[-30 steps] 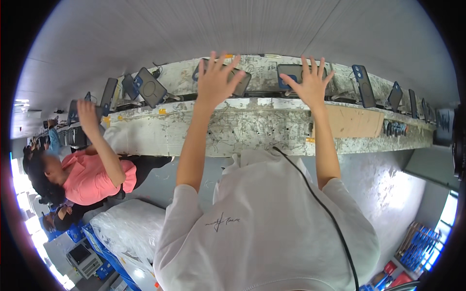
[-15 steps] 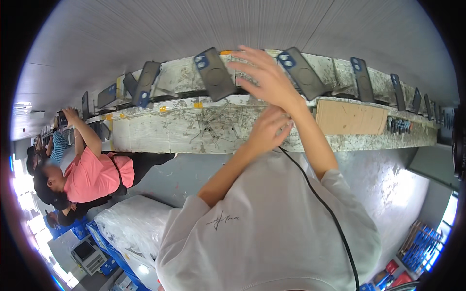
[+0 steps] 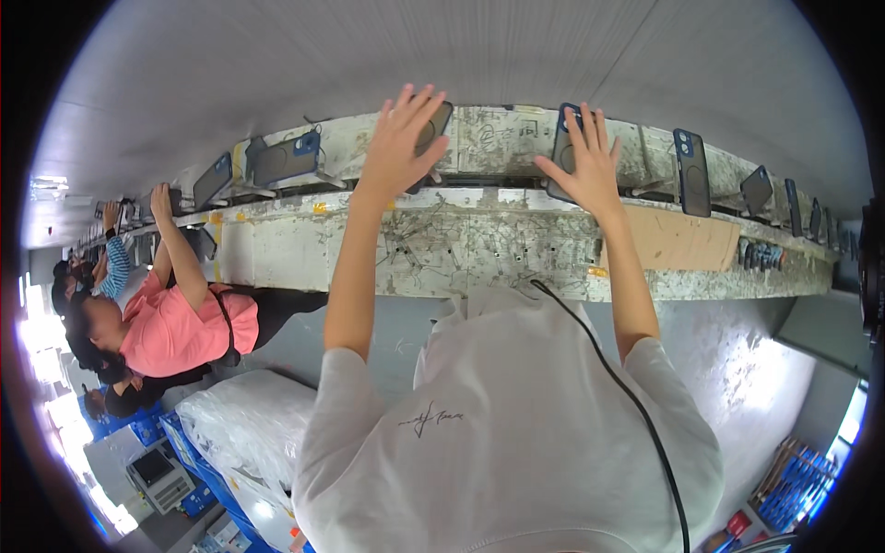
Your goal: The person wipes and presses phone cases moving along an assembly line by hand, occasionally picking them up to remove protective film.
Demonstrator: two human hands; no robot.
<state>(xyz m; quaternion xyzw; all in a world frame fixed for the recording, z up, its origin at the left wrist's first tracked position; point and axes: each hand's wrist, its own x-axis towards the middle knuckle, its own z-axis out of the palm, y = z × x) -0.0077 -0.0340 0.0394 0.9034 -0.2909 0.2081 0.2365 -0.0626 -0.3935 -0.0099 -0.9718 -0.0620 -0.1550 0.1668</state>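
My left hand (image 3: 398, 147) is open, its fingers spread across a dark translucent phone case (image 3: 429, 136) with a blue rim. The hand covers much of that case, and I cannot tell whether it touches. To the right, my right hand (image 3: 593, 169) is likewise open, fingers apart, over a second phone case (image 3: 561, 146) that has a ring on its back. Its camera end shows at the top behind the fingertips. Another upright phone case (image 3: 693, 175) stands farther right, and a tilted phone case (image 3: 286, 158) is on the left.
A long, scuffed white bench (image 3: 479, 249) runs across in front of me, with a brown board (image 3: 682, 238) on it at right. A person in a pink shirt (image 3: 189, 327) works at the left. Plastic-wrapped goods (image 3: 244, 415) lie behind on that side. A black cable (image 3: 636, 419) crosses my shirt.
My hands have separated: the left has moved from beside my right wrist up and left to a case, the right slightly right and down. The cases have changed position and tilt.
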